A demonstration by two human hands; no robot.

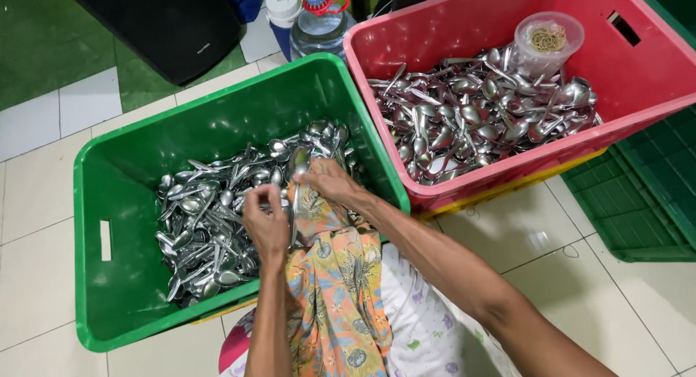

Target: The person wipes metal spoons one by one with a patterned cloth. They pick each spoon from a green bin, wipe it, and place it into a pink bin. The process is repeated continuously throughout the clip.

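Your right hand (328,180) is pinched shut around a shiny metal spoon (297,165), holding it bowl-up through a fold of the orange floral-patterned cloth (341,290) that drapes down over your lap; the spoon stands just above the near edge of the heap of loose metal spoons (210,217) in the green plastic crate (109,203). Your left hand (267,225) is curled closed just beside it, over the lower part of the handle and the cloth, though whether its fingers grip the handle, the cloth or both cannot be told from here. The spoon looks light, stiff and smooth, probably slippery bare, so the cloth likely gives the better purchase; the neck below the bowl seems the surest place to pinch. The cloth is soft and will bunch. The handle's lower end is hidden behind cloth and fingers. A red plastic crate (652,80) to the right holds another pile of spoons with a clear plastic tub of rubber bands (548,38) on top, and its far side is cut off by the picture's edge.
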